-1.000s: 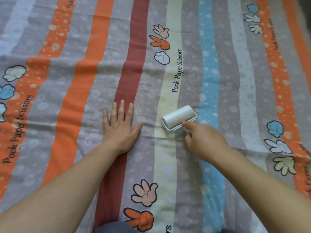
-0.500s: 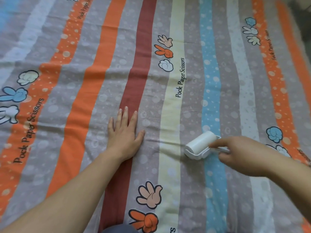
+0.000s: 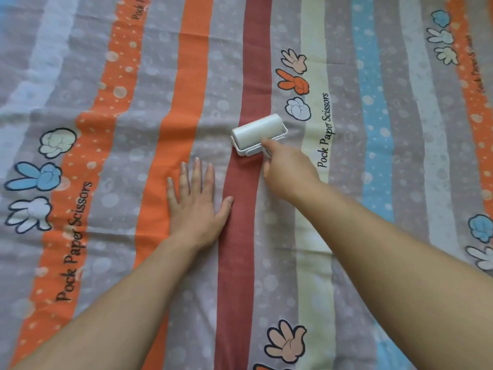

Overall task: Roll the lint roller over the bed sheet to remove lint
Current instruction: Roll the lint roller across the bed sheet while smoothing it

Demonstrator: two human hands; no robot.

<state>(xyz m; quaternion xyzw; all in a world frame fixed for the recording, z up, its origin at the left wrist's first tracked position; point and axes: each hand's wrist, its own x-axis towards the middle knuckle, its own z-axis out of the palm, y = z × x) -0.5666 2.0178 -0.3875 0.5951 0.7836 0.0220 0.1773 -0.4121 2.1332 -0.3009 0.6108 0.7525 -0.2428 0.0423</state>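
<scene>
Roller: our roller (image 3: 257, 133) lies on the sheet (image 3: 106, 182), just ahead of our right hand (image 3: 288, 169) and on the dark red stripe (image 3: 240, 236). Its long axis runs across the stripes.
Right hand: curled round the handle, which it hides, with the forefinger stretched forward.
Left hand: our left hand (image 3: 196, 206) is flat with straight fingers, pressing the sheet just left of the roller and nearer us.
Surface: striped and lightly creased; it fills the view, so we see no room.

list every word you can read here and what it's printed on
"Pock Paper Scissors": on the bed sheet, left orange stripe
"Pock Paper Scissors": on its cream stripe
"Pock Pa": same orange stripe at top, cut off
right orange stripe: too blurred to read
lint roller: no text visible
</scene>
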